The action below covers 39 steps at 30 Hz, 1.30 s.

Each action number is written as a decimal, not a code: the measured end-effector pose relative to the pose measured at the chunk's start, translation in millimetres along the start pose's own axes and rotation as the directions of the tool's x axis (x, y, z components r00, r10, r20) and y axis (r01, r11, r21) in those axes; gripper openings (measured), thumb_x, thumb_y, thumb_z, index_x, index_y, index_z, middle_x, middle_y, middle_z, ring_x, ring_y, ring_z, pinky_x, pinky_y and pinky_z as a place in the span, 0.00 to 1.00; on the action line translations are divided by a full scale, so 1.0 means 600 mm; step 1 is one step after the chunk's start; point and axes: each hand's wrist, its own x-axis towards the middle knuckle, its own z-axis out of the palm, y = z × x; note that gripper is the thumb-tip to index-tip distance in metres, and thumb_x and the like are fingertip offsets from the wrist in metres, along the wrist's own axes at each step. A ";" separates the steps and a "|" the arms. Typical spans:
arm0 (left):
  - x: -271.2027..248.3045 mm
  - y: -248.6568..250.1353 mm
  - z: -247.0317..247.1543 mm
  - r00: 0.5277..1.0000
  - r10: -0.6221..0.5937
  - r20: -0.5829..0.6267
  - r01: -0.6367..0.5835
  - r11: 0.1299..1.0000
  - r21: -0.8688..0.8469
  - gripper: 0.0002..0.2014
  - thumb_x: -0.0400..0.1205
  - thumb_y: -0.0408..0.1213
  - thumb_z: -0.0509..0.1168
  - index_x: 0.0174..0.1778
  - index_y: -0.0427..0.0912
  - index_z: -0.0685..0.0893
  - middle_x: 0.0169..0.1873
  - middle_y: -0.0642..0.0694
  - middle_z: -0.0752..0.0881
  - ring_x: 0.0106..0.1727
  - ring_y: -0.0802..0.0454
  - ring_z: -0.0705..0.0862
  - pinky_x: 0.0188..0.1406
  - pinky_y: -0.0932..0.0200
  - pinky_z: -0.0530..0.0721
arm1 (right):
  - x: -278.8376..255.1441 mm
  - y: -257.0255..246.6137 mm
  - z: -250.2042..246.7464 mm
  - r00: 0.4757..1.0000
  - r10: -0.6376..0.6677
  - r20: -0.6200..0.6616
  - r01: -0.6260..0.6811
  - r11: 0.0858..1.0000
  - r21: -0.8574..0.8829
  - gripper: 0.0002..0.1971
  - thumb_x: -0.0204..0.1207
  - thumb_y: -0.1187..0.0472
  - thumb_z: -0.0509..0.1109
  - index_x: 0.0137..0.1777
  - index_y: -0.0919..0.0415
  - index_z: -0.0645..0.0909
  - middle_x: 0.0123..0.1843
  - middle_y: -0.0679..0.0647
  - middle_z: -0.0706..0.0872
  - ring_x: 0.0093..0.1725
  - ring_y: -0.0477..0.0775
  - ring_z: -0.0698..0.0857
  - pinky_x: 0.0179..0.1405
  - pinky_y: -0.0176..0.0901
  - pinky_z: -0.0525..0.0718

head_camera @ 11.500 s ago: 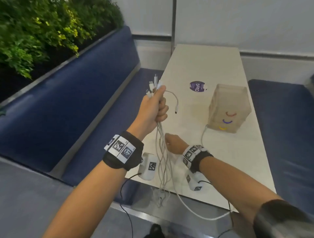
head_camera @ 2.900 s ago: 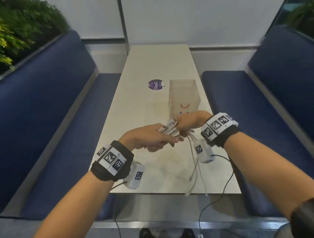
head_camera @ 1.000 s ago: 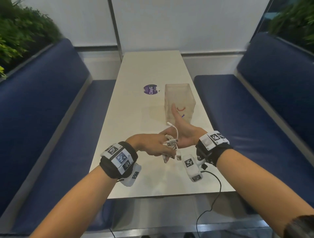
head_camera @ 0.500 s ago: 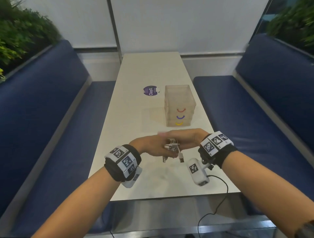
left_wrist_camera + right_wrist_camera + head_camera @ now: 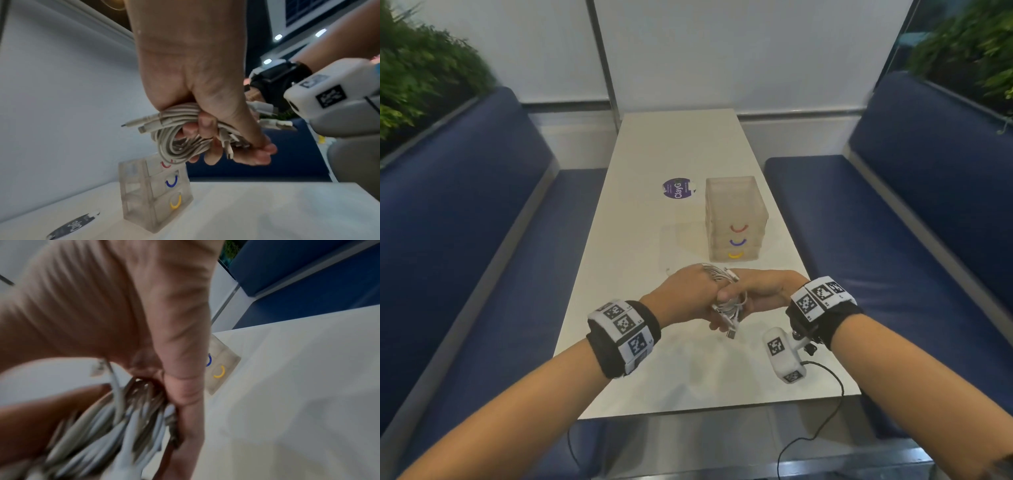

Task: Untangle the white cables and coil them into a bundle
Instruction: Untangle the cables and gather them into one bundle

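Both hands meet above the near half of the white counter (image 5: pixel 688 147), and the white cables (image 5: pixel 180 142) sit between them as a coiled bundle held in the air, clear of the surface. The left hand (image 5: pixel 681 294) has its fingers curled through and around the loops; in the left wrist view the coil hangs from that grip, with 2 plug ends sticking out to the left of it and more connectors poking out on the right. The right hand (image 5: pixel 760 291) closes on the same bundle from the other side, thumb across the strands in the head view; the right wrist view is blurred, yet it shows the strands bunched under the curled fingers. A few loose plug ends dangle below the hands, just above the counter. Beyond the hands stands a translucent drawer box (image 5: pixel 734 219) with 3 curved handles, red over blue over yellow, resting on the counter well apart from the bundle. To its left lies a round purple sticker (image 5: pixel 677 188). Blue benches (image 5: pixel 482 219) run along both sides of the counter, and green plants (image 5: pixel 421 75) show above the backrests. Each wrist carries a black band with square markers.
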 end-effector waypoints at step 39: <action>0.060 0.027 0.070 0.506 -0.861 -0.050 0.234 0.193 -0.953 0.50 0.78 0.58 0.71 0.87 0.43 0.50 0.87 0.45 0.51 0.87 0.49 0.53 0.84 0.48 0.59 | 0.054 0.040 0.011 0.720 -0.366 -0.590 0.499 0.863 0.074 0.24 0.71 0.81 0.71 0.66 0.67 0.81 0.52 0.65 0.89 0.49 0.57 0.90 0.45 0.47 0.90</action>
